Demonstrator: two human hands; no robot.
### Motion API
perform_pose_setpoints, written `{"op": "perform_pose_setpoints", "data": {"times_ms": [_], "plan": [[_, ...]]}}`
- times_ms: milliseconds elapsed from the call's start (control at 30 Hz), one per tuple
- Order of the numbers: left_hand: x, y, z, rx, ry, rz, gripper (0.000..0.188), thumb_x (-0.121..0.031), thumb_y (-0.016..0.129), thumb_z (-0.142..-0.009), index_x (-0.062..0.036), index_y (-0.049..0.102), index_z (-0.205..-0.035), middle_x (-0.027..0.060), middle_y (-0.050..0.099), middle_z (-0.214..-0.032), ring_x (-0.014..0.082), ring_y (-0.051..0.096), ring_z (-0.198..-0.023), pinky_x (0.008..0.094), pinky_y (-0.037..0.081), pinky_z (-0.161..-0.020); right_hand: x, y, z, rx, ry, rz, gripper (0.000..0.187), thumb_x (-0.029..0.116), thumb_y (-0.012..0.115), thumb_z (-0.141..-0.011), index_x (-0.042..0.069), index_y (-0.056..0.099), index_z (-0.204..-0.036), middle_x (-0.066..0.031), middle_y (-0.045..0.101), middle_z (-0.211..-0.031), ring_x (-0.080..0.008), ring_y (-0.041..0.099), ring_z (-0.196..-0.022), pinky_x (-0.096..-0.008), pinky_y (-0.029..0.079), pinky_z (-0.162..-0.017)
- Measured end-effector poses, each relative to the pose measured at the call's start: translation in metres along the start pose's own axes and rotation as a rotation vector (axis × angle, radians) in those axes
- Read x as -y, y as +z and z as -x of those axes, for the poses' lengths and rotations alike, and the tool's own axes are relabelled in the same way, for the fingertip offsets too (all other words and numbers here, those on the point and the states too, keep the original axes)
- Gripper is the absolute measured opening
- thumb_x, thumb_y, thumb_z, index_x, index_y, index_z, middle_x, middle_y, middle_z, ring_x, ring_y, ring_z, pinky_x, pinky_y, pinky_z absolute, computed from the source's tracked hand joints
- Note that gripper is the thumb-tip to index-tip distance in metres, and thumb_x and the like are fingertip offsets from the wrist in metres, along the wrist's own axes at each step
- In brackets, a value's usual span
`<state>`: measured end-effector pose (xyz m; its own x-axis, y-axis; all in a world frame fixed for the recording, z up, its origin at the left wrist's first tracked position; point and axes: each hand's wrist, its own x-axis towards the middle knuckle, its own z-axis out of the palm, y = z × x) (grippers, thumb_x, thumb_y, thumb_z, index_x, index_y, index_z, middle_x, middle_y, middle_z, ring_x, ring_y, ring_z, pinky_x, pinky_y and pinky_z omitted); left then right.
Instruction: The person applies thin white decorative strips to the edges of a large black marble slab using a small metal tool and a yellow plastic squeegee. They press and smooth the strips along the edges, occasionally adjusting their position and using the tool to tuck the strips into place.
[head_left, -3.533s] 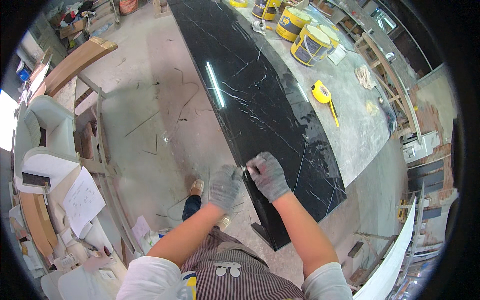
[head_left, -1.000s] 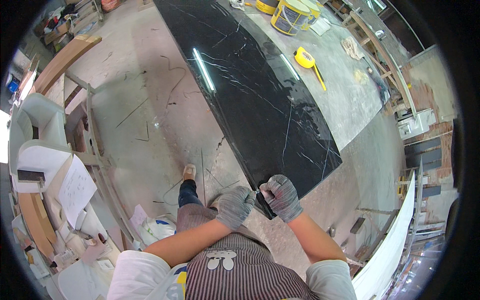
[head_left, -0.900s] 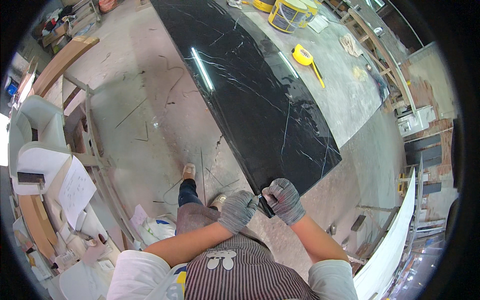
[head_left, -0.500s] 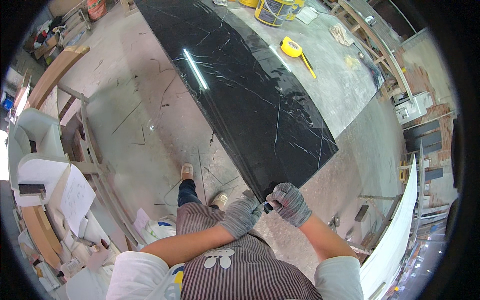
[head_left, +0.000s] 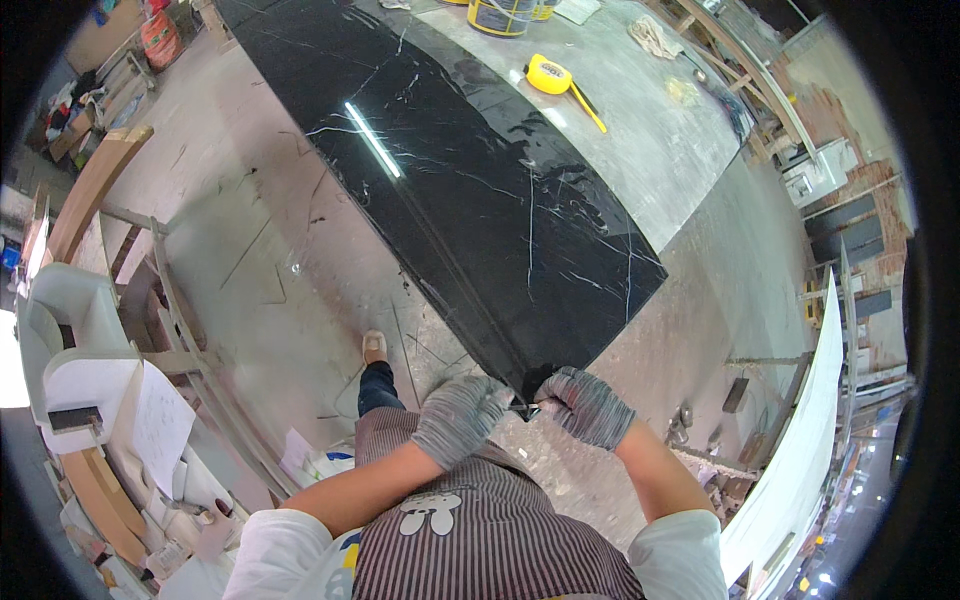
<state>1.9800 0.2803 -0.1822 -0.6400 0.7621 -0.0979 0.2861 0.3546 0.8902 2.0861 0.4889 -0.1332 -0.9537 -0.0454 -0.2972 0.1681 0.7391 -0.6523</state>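
A long black stone slab (head_left: 450, 200) with white veins and a glossy face stretches from the far left toward me. At its near corner my left hand (head_left: 463, 417), in a grey knitted glove, is closed with fingertips pinched together. My right hand (head_left: 587, 407), gloved the same way, is closed just to the right, by the slab's near edge. A small dark piece with a light, shiny part (head_left: 524, 410) shows between the two hands. The fingers hide most of it, so its kind cannot be made out.
A yellow tape measure (head_left: 548, 75) lies on the grey table (head_left: 640, 160) right of the slab, beside a yellow-and-black strip (head_left: 588, 107). Buckets (head_left: 500, 16) and a cloth (head_left: 653, 38) stand farther back. Shelving with white pieces (head_left: 90, 385) is at left, a white sheet (head_left: 795, 440) at right.
The slab and table have shifted up and left in view. My left hand has moved slightly left, widening the gap between the hands. One of my shoes has gone out of sight.
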Motion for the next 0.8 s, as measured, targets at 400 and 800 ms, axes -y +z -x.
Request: {"op": "perform_pose_setpoints", "data": {"times_ms": [400,800], "plan": [[-0.027,0.003,-0.040,0.204,-0.108,0.014,0.025,-0.026,0.071,-0.086,-0.0030,0.071,-0.095,0.0161,0.069,-0.088,0.0326,0.066,-0.079,0.0383,0.052,-0.073,0.000,0.012,0.016,-0.089,0.217,-0.121,0.017,0.015,0.061,-0.088,0.003,0.064,-0.100,-0.0187,0.066,-0.095,-0.0375,0.063,-0.094,-0.0428,0.050,-0.082],[-0.024,-0.029,-0.078,-0.201,-0.006,0.058,0.013,-0.017,0.071,-0.087,-0.0034,0.069,-0.089,0.0128,0.066,-0.081,0.0256,0.063,-0.074,0.0347,0.050,-0.068,-0.019,0.015,0.061,-0.144,0.410,-0.703,0.032,0.032,0.070,-0.090,0.002,0.068,-0.100,-0.0073,0.065,-0.090,-0.0183,0.060,-0.086,-0.0334,0.049,-0.079]]}}
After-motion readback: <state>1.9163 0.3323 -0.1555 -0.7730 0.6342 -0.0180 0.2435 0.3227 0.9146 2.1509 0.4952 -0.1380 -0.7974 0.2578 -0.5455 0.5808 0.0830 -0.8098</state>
